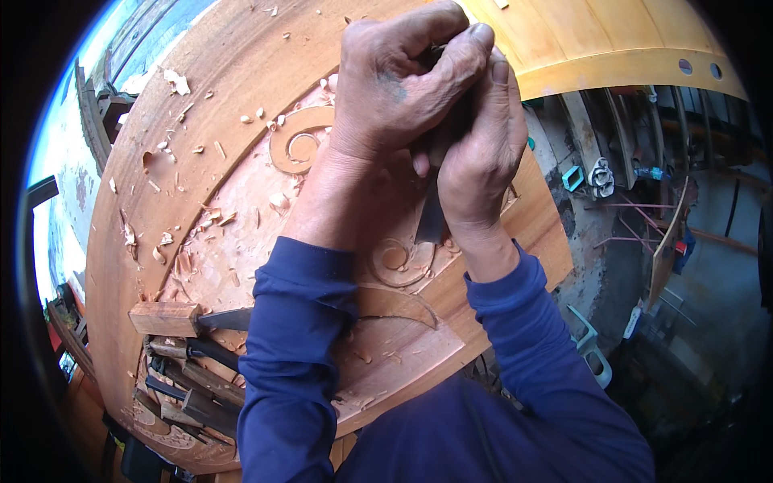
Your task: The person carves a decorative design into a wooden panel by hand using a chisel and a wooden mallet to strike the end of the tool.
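My left hand (403, 84) and my right hand (479, 157) are closed together at the upper middle, gripping a dark tool whose flat blade (428, 213) shows below my fingers over the carving. Most of its grip is hidden. Beneath my hands lies a wooden panel (145, 217) with a carved, recessed field, raised scrolls (302, 149) and scattered pale shavings. A second spiral (394, 258) sits between my forearms.
Several chisels and gouges (193, 358) lie at the panel's lower left, one with a square wooden handle (165, 319). A yellow board (596, 48) is at top right. Metal bars (620, 129), a pale green plastic stool (596, 358) and clutter stand beyond the panel's right edge.
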`<move>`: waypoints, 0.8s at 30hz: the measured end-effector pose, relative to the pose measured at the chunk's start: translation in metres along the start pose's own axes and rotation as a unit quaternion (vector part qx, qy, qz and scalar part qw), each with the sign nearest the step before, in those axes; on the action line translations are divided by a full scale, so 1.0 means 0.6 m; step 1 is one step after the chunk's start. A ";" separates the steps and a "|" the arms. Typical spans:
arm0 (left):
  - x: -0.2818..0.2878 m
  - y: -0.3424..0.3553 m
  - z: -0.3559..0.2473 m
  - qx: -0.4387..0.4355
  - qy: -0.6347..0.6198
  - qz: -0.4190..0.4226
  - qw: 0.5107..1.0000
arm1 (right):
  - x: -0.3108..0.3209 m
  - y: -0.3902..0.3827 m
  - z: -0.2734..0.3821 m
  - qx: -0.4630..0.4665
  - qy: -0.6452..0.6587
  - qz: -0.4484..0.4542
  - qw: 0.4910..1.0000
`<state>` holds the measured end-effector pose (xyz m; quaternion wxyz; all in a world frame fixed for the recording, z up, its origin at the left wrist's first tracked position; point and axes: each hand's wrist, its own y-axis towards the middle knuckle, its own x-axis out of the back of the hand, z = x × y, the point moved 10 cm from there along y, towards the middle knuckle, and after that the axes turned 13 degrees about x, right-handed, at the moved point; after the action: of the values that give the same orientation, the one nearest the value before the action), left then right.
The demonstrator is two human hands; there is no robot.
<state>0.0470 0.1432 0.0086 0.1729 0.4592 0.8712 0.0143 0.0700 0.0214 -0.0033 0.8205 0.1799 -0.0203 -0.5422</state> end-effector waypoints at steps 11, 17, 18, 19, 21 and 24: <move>-0.049 -0.009 0.020 0.038 0.176 0.133 0.975 | 0.024 -0.051 -0.016 -0.121 0.065 -0.061 0.989; 0.039 0.025 0.049 0.187 0.001 -0.063 0.980 | 0.173 -0.025 0.036 -0.076 0.101 -0.202 0.971; 0.058 0.027 0.034 0.157 0.020 -0.086 0.984 | 0.193 -0.037 0.055 -0.050 0.087 -0.201 0.974; 0.068 0.030 0.019 0.130 0.036 -0.106 0.985 | 0.218 -0.051 0.074 -0.016 0.065 -0.204 0.977; 0.087 0.030 0.003 0.101 0.027 -0.142 0.984 | 0.250 -0.087 0.118 0.056 -0.003 -0.213 0.975; 0.110 0.039 -0.014 0.057 0.057 -0.162 0.984 | 0.284 -0.148 0.204 0.151 -0.166 -0.178 0.958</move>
<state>0.0290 0.2111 0.0019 0.0970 0.3198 0.9418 -0.0371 0.0337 -0.1958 0.0555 0.6587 0.2098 -0.2059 -0.6926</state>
